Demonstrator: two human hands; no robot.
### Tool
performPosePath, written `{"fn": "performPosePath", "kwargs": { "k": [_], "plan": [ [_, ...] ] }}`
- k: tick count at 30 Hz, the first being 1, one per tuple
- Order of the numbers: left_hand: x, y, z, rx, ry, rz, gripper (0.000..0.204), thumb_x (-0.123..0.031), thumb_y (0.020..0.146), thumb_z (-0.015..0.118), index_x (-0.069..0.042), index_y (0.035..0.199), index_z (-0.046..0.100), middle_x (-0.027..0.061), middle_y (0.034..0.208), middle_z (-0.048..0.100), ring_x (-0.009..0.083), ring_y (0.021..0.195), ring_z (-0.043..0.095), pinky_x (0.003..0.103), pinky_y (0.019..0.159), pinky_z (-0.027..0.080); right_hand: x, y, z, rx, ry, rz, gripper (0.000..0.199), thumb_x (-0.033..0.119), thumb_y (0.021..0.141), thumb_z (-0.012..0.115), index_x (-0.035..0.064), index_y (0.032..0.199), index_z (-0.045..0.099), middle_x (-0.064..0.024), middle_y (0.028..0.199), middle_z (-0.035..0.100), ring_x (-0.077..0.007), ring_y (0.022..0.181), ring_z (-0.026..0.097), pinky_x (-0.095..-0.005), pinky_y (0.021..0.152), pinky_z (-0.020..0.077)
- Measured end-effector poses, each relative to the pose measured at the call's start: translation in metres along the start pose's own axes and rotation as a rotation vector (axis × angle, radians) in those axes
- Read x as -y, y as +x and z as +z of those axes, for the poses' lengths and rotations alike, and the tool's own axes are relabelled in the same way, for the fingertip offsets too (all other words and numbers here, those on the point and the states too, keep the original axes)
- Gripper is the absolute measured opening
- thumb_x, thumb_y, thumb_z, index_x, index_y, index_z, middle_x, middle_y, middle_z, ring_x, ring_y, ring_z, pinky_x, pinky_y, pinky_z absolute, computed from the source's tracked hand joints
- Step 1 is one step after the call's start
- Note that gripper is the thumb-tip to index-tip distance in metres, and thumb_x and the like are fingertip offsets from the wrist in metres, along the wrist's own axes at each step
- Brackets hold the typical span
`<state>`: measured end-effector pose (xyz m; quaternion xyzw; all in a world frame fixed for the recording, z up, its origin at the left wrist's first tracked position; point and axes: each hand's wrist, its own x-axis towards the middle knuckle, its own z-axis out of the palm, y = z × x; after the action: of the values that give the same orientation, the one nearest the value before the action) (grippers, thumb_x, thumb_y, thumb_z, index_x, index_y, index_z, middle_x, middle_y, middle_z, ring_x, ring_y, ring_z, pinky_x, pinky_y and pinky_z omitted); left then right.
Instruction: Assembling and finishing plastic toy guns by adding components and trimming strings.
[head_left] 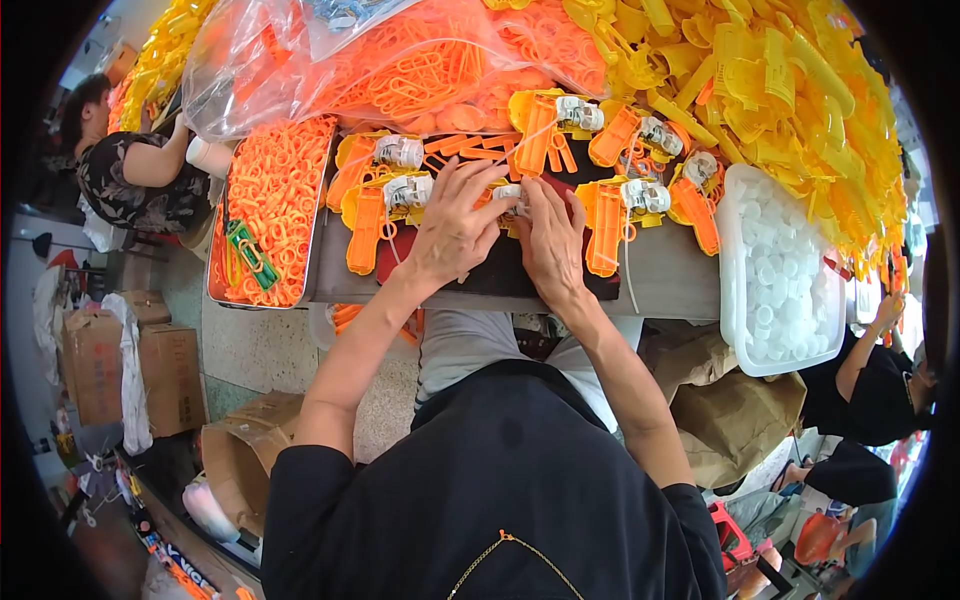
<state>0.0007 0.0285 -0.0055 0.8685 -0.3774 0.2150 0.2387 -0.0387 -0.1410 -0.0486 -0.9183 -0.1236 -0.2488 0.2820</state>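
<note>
Both of my hands meet over the black work surface [480,268], around a toy gun half mostly hidden beneath my fingers; its whitish mechanism [509,192] shows between them. From the left, my left hand [455,228] grips it with thumb and index finger, the other fingers raised. My right hand [553,240] presses its bent fingers against the other side. Left of my hands lies an orange-yellow toy gun half [368,228] with a clear-and-white cylinder. A similar toy gun half [604,232] lies to the right, a thin white strip hanging from it.
An orange-filled metal tray [211,270], with a green part on top, stands at left. A white tub [733,300] of translucent caps stands at right. Behind are a plastic bag [230,75] of orange parts and heaped yellow shells [790,90]. Co-workers sit at both sides.
</note>
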Motion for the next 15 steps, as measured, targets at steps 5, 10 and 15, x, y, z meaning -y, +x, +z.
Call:
{"fn": "performPosePath", "kwargs": {
  "k": [5,10,15],
  "plan": [
    [0.005,0.001,0.024,-0.128,-0.178,-0.051,0.021,0.007,0.079,0.062,0.0,0.096,0.071,0.0132,0.116,0.066,0.0335,0.113,0.062,0.048,0.105,0.045,-0.003,0.001,0.001,-0.056,-0.03,-0.017,0.057,0.0,0.085,0.068,0.0053,0.138,0.048,-0.0118,0.132,0.06,-0.026,0.132,0.052,-0.0495,0.113,0.0302],
    [0.001,-0.006,0.017,-0.049,-0.145,-0.056,0.029,0.001,0.079,0.065,-0.004,0.107,0.072,0.0127,0.12,0.064,0.0347,0.119,0.058,0.05,0.108,0.041,0.0,-0.007,-0.019,-0.034,-0.057,-0.005,0.058,0.007,0.085,0.072,0.0062,0.138,0.049,-0.0129,0.143,0.053,-0.027,0.137,0.047,-0.0519,0.116,0.0256],
    [-0.02,-0.038,0.003,0.077,-0.003,-0.156,0.047,-0.01,0.093,0.06,-0.005,0.139,0.055,0.0161,0.142,0.048,0.0386,0.138,0.039,0.052,0.116,0.031,-0.003,-0.032,-0.07,-0.189,-0.236,0.261,0.054,0.021,0.085,0.075,0.008,0.134,0.054,-0.0178,0.149,0.043,-0.0408,0.135,0.041,-0.0524,0.112,0.0303]
  ]
}}
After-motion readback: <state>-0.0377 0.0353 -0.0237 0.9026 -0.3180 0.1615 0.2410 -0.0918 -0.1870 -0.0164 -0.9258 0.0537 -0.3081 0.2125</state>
